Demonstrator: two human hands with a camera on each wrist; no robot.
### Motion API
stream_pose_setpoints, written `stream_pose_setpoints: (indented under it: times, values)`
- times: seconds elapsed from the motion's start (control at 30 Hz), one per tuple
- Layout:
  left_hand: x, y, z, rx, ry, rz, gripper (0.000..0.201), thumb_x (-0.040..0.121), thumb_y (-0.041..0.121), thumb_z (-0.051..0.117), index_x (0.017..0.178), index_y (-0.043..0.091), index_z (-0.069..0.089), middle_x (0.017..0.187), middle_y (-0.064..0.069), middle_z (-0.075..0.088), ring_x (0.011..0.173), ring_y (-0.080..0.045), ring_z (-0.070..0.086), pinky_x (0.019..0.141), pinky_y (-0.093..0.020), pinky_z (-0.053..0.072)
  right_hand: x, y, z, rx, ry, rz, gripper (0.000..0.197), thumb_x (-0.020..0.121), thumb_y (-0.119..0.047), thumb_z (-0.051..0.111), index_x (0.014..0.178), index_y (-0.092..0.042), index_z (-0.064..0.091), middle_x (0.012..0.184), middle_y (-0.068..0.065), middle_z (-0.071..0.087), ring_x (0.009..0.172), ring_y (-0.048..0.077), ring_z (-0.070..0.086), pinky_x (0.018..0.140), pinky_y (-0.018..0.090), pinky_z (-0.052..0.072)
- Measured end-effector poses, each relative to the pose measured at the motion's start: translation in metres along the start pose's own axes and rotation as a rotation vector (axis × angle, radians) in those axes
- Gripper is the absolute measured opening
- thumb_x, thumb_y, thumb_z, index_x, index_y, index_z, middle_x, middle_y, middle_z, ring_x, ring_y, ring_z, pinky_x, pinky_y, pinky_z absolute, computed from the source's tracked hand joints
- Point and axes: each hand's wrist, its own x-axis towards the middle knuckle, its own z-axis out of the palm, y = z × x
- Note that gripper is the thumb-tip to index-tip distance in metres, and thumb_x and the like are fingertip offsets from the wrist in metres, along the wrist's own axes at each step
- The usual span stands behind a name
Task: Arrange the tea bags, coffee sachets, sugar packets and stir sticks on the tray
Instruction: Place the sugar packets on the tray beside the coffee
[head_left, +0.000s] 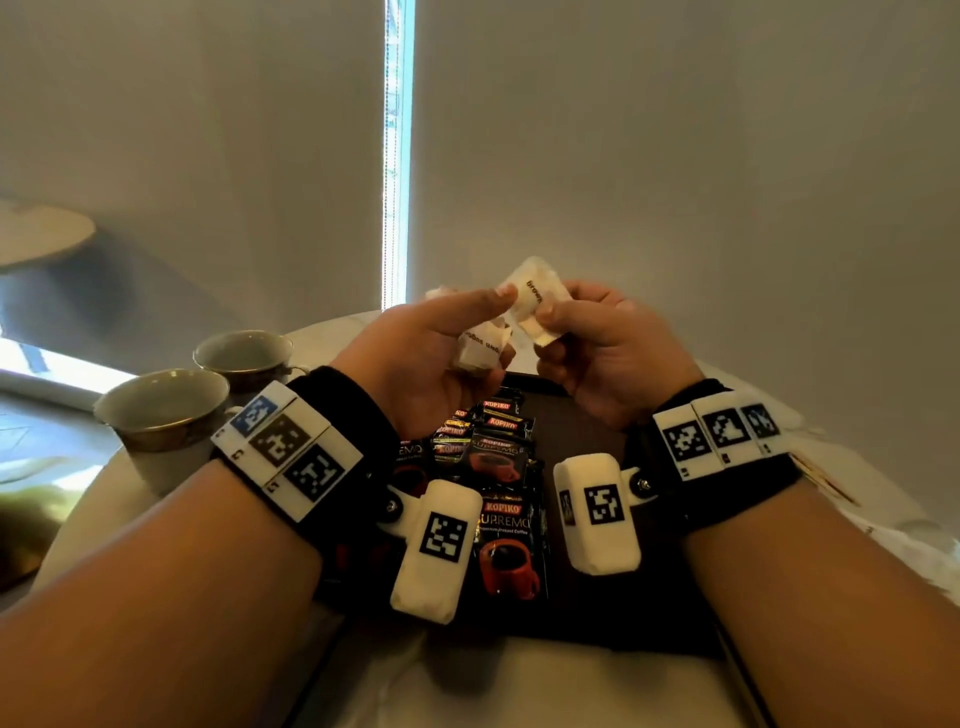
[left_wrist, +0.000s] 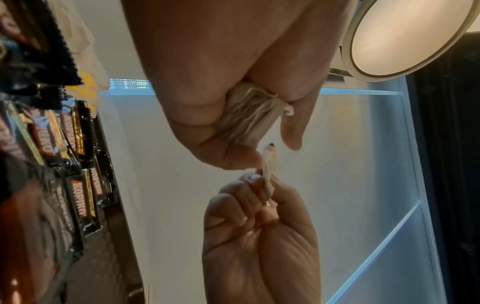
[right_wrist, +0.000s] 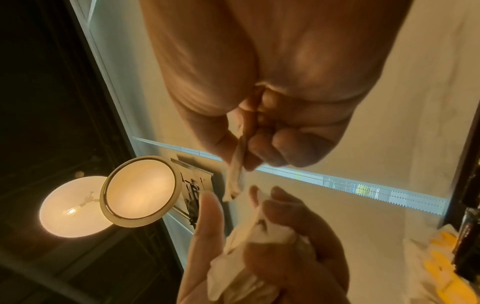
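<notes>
- I see one white brown-sugar packet pinched in the right hand, up in the air above the far edge of the tray. Long axis runs from upper-left to lower-right in head view; printed face toward me.
- In right wrist view that packet is edge-on, pointing away from the palm.
- Right hand: thumb + curled fingers grip the packet, palm facing left, wrist raised over the tray's right half.
- Left hand clutches a crumpled bunch of sugar packets in its curled fingers; exact count I can't tell. Index finger sticks out straight, tip just at the right hand's packet.
- Left wrist view: bunch wedged in the palm, the 2 hands nearly touching at the fingertips.
- Below the hands: Kopiko coffee sachets laid overlapping in a row on the dark tray, long axes roughly along my line of sight. I count approx. 5–6 visible, some hidden by wrists.
- 2 teacups stand left of the tray on the white table, upright, close together.
- Yellow-and-white packets lie right of the tray; count unclear.
</notes>
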Motion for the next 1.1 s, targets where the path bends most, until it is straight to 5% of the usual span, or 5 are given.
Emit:
stream_pose_setpoints:
  times: [0.2, 0.4, 0.63, 0.87, 1.1]
  values:
    - [-0.003, 0.005, 0.001, 0.041, 0.018, -0.031, 0.023, 0.096, 0.020, 0.064, 0.114, 0.007, 0.058, 0.094, -0.011, 0.060, 0.069, -0.016, 0.060, 0.049, -0.023, 0.051, 0.000, -0.002, 0.003, -0.066, 0.014, 0.001, 0.005, 0.093, -0.003, 0.058, 0.095, -0.004, 0.061, 0.077, 0.009, 0.064, 0.058, 0.016, 0.055, 0.048, 0.025, 0.042]
    - [-0.006, 0.023, -0.011, -0.219, 0.059, 0.023, 0.010, 0.093, 0.017, 0.062, 0.097, 0.008, 0.058, 0.087, -0.011, 0.058, 0.068, -0.018, 0.059, 0.046, -0.022, 0.050, 0.026, 0.019, -0.037, 0.081, 0.339, 0.093, 0.013, 0.103, -0.008, 0.044, 0.109, -0.008, 0.055, 0.086, 0.008, 0.062, 0.059, 0.012, 0.056, 0.048, 0.022, 0.042]
    - [-0.007, 0.022, -0.013, -0.262, 0.077, 0.050, 0.007, 0.095, 0.015, 0.058, 0.097, 0.009, 0.059, 0.086, -0.011, 0.059, 0.067, -0.019, 0.060, 0.047, -0.022, 0.052, 0.037, 0.069, -0.080, -0.115, 0.607, 0.382, 0.002, 0.094, 0.003, 0.056, 0.094, 0.002, 0.057, 0.084, 0.014, 0.057, 0.056, 0.014, 0.050, 0.039, 0.021, 0.037]
    - [-0.003, 0.020, -0.012, -0.253, 0.106, 0.045, 0.008, 0.096, 0.015, 0.057, 0.099, 0.008, 0.059, 0.086, -0.011, 0.059, 0.067, -0.019, 0.061, 0.047, -0.022, 0.051, 0.033, 0.074, -0.079, -0.205, 0.527, 0.501, 0.024, 0.100, 0.001, 0.049, 0.120, 0.011, 0.057, 0.081, 0.014, 0.062, 0.060, 0.014, 0.057, 0.040, 0.018, 0.047]
    - [-0.003, 0.016, -0.011, -0.250, 0.094, 0.030, 0.009, 0.095, 0.015, 0.059, 0.099, 0.008, 0.060, 0.090, -0.012, 0.059, 0.068, -0.019, 0.062, 0.048, -0.022, 0.052, 0.031, 0.068, -0.075, -0.114, 0.530, 0.493, 0.020, 0.098, 0.000, 0.054, 0.118, 0.002, 0.055, 0.115, 0.021, 0.060, 0.085, 0.025, 0.069, 0.057, 0.026, 0.058]
